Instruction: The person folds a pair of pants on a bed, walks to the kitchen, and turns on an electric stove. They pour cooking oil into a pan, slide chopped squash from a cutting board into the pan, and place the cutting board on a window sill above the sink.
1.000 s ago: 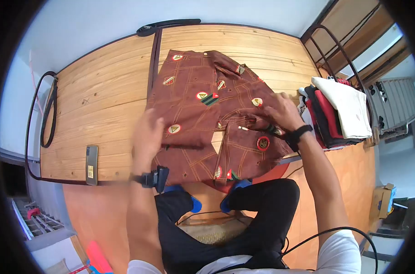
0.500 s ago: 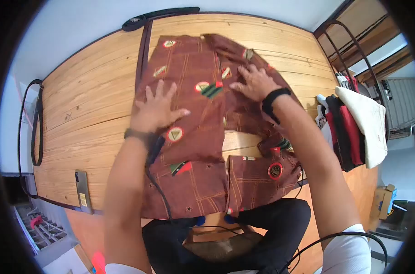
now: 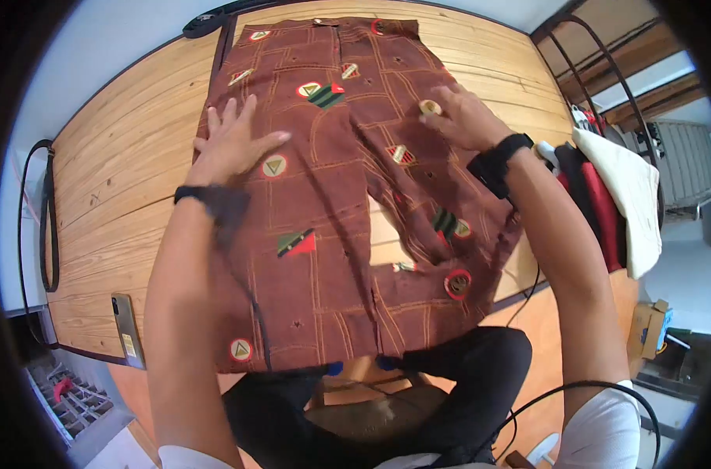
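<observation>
Looks out from the person's own head, pitched forward and steeply down. Takes in the brown trousers (image 3: pixel 324 195) from above and close by, across the middle of the view. Catches the left hand (image 3: pixel 234 148) and right hand (image 3: pixel 466 119) from behind and above. Faces across the wooden surface (image 3: pixel 105 195) toward the pale wall (image 3: pixel 97 70) at upper left, and drops to the black-clad legs (image 3: pixel 488 367) at the bottom. Reaches wide sideways, to the phone (image 3: pixel 127 328) at lower left and the folded clothes (image 3: pixel 623 195) at right. Bends straight edges into curves and darkens to black around the corners.
</observation>
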`<action>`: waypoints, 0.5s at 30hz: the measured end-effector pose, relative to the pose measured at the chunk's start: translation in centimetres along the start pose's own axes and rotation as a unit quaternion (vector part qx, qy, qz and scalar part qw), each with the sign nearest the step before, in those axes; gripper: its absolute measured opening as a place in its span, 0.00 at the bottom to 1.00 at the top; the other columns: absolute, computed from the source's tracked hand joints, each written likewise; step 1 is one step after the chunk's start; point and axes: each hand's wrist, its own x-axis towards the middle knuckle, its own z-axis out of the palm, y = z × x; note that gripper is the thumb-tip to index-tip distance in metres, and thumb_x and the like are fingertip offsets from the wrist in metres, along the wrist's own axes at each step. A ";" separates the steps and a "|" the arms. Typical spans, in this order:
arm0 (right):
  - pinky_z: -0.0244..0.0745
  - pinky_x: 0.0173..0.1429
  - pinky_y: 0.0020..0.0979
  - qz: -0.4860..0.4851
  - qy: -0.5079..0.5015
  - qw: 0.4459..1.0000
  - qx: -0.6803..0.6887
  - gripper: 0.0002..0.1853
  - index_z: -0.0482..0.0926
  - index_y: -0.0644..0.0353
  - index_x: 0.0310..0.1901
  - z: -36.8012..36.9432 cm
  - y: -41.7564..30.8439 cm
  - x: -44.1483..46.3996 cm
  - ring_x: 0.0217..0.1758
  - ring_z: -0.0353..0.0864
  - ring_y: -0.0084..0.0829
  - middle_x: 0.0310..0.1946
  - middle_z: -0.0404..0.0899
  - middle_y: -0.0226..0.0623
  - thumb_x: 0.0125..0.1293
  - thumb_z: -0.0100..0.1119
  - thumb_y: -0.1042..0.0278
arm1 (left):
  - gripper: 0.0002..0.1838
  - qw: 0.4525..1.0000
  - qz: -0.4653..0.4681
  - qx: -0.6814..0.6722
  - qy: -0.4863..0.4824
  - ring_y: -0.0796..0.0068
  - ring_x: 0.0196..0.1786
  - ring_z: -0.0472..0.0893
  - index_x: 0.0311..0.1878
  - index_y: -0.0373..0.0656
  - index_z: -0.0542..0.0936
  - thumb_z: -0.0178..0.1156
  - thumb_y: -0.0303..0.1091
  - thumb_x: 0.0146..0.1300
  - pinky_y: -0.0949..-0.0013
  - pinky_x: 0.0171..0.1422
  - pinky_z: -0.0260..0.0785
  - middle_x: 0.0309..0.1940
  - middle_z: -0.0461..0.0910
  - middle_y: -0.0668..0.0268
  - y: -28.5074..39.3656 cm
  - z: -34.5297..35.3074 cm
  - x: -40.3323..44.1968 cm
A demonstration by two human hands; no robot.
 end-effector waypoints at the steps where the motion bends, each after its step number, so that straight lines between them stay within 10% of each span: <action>1: 0.76 0.61 0.49 -0.005 -0.032 0.999 0.004 0.28 0.75 0.67 0.57 -1.3 -0.7 -2.1 0.58 0.78 0.60 0.51 0.78 0.59 0.66 0.66 0.51 | 0.56 0.999 0.029 -0.009 0.011 0.40 0.86 0.41 0.83 0.54 0.55 0.65 0.71 0.59 0.22 0.79 0.41 0.84 0.48 0.51 0.0 -0.5 -2.1; 10: 0.74 0.59 0.48 -0.076 -0.086 0.993 -0.007 0.39 0.72 0.59 0.67 -2.5 -10.1 -23.0 0.54 0.77 0.53 0.57 0.77 0.47 0.54 0.75 0.60 | 0.62 0.976 0.138 -0.011 -0.170 0.41 0.85 0.45 0.83 0.56 0.58 0.80 0.61 0.45 0.28 0.80 0.47 0.85 0.45 0.56 -0.5 0.6 -21.6; 15: 0.71 0.50 0.48 -0.090 0.009 0.991 0.102 0.15 0.76 0.59 0.40 -1.2 -11.7 -25.8 0.46 0.76 0.51 0.38 0.76 0.43 0.48 0.61 0.80 | 0.70 0.984 0.074 0.011 -0.162 0.45 0.86 0.39 0.84 0.61 0.52 0.85 0.49 0.38 0.21 0.78 0.47 0.87 0.37 0.61 0.9 1.9 -23.5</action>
